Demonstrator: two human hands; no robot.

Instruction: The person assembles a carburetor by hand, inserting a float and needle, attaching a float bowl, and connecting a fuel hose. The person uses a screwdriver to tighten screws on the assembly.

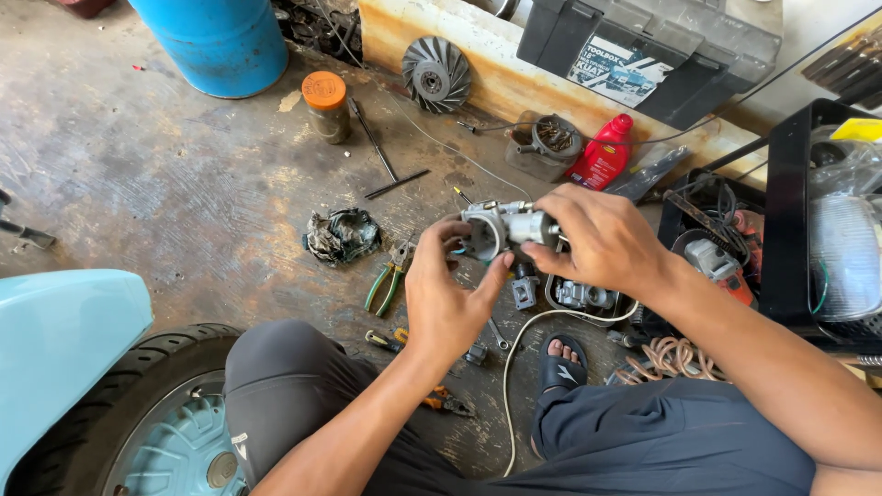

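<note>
Two hands on carburetor (501, 230): left hand (446, 294) pinches at 7 o'clock, right hand (602, 241) clasps 3 o'clock end. Likely rigid, hefty metal, maybe oily; grip body, avoid small fittings.

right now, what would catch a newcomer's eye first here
Both hands, the left hand and the right hand, hold a small metal engine part up at the centre of the view. Below it, green-handled pliers lie on the stained concrete floor, and a pale blue scooter wheel fills the lower left corner.

Repair workshop: stained concrete floor (165, 174), pliers (388, 285), toolbox (661, 46), scooter wheel (156, 413).
</note>
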